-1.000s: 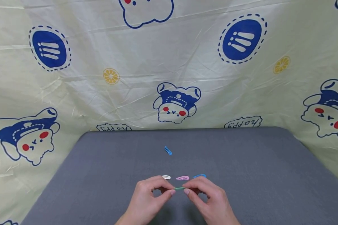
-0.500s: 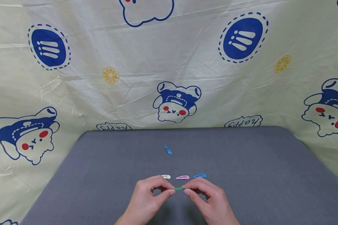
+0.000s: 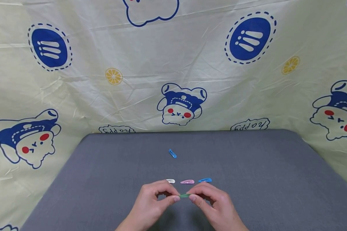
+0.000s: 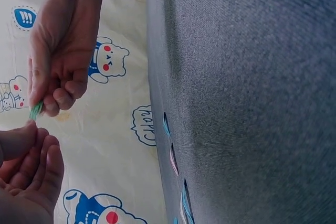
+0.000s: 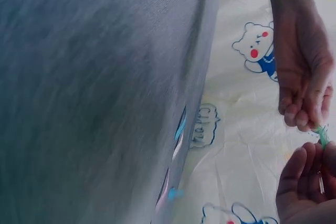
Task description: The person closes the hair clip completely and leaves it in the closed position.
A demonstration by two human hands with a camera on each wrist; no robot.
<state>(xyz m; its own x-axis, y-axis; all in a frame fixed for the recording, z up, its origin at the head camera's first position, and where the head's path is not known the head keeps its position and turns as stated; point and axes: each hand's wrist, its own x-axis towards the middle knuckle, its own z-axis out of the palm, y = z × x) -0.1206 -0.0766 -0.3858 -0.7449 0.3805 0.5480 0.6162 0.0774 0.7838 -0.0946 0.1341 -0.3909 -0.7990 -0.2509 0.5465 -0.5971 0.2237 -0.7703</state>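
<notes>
A green snap hair clip (image 3: 184,195) is held up between both hands over the near part of the table. Its left end is pinched between the thumb and forefinger of my left hand (image 3: 150,201). At the other end, the thumb and forefinger of my right hand (image 3: 217,202) pinch it. Only the clip's middle shows; the fingertips hide the ends. Just beyond the hands lie a white hair clip (image 3: 171,181), partly behind the left fingers, a pink hair clip (image 3: 187,182) and a blue hair clip (image 3: 205,180).
Another blue hair clip (image 3: 172,153) lies slantwise farther back on the grey cloth-covered table (image 3: 248,166). Behind the table's far edge hangs a pale curtain (image 3: 191,51) printed with bears and orange slices.
The green clip has tipped a little and shows more of its face. Both hands keep their pinch. The right-hand blue clip, partly covered before, is now more in sight.
</notes>
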